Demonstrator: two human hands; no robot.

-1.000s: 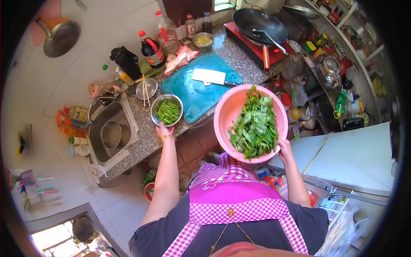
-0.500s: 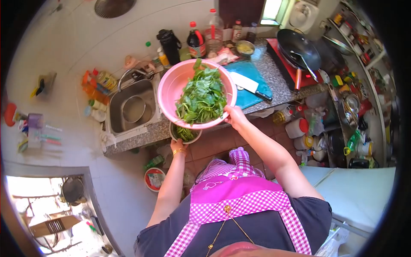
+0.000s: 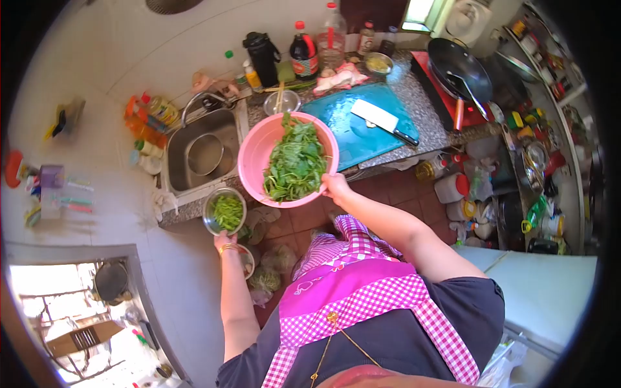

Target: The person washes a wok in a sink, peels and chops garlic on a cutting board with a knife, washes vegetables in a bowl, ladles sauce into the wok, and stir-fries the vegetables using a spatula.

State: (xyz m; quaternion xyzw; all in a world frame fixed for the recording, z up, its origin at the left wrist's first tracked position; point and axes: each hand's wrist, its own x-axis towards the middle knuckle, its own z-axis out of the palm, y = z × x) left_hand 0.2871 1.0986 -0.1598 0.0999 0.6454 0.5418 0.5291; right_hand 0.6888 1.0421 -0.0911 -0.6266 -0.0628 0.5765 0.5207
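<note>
My left hand (image 3: 224,240) grips the near rim of a small metal bowl (image 3: 211,221) of cut green vegetables (image 3: 228,212), held by the counter's front edge below the sink. With my right hand (image 3: 335,187) I hold the right rim of a pink basin (image 3: 253,152), which is tilted and carries leafy greens (image 3: 296,163). The basin is over the counter's front edge, between the sink and the teal cutting board (image 3: 349,143). A cleaver (image 3: 376,116) lies flat on the board. The fingers under both rims are partly hidden.
The sink (image 3: 178,155) holds a round metal bowl (image 3: 206,154). Bottles, a black flask (image 3: 261,59), a bowl with chopsticks (image 3: 282,110) and raw meat (image 3: 340,80) line the wall. A wok (image 3: 446,64) sits on the red stove at right. Bags and a tub stand on the floor.
The pink basin has moved left, from right of the cutting board to near the sink. The metal bowl has come off the counter and shifted left and down. The view has turned left.
</note>
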